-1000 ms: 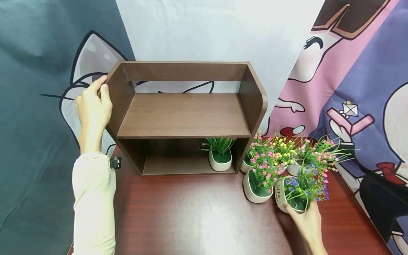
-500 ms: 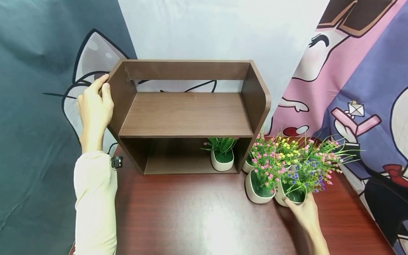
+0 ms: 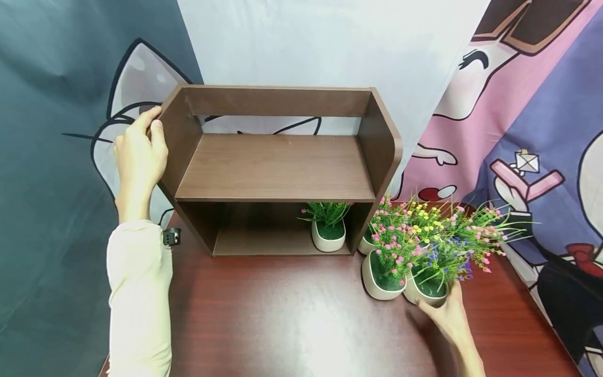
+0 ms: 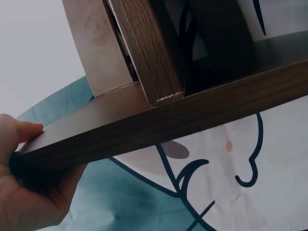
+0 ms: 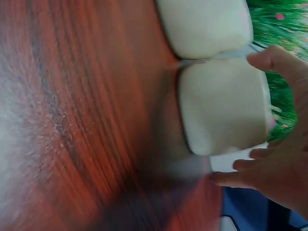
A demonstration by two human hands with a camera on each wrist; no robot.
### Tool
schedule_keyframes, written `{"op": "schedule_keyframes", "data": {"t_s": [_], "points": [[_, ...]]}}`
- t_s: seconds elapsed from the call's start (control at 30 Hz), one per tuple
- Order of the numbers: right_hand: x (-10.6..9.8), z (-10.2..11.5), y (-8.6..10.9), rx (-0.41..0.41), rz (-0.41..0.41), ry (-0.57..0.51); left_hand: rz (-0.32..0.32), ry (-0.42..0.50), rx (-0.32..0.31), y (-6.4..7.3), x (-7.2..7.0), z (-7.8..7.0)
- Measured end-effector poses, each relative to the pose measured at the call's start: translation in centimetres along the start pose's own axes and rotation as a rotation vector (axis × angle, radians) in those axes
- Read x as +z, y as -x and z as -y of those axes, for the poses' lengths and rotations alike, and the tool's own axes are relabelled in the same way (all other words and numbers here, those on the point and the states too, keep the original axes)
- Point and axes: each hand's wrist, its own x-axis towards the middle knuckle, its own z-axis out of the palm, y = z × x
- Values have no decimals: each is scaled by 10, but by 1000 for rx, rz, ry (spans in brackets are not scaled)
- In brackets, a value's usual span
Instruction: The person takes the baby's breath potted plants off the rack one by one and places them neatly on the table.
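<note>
My left hand [image 3: 140,154] grips the upper left side panel of a brown two-tier wooden shelf [image 3: 275,167]. In the left wrist view, thumb and fingers sit on opposite faces of that panel [image 4: 96,137]. My right hand [image 3: 449,319] is around the front right of a potted plant with blue flowers [image 3: 424,296], whose white pot stands on the table. The right wrist view has the thumb overlapping the pot's [image 5: 224,106] rim, while the fingers are spread with a gap beside its wall. Directly left of it stands a pot with pink flowers [image 3: 381,293].
One potted plant [image 3: 327,241] occupies the right end of the lower tier. Several more pots crowd the shelf's right side, including yellow flowers [image 3: 424,222] and pale pink ones [image 3: 485,230]. The reddish-brown table [image 3: 282,314] extends in front; printed cloth [image 3: 330,47] hangs behind.
The blue-flowered pot has moved left and back, up beside the pink-flowered pot, and my right hand's fingers have loosened around it. My left hand stays on the shelf panel.
</note>
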Motion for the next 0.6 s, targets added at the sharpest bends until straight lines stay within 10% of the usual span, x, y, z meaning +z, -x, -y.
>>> {"op": "schedule_keyframes", "data": {"t_s": [0.4,0.6], "points": [[13,35,89,173,104,130,-3,6,-22,2,-2,-1],[39,53,104,96,118,186,-28,0,-36,1,-1,-2]]}}
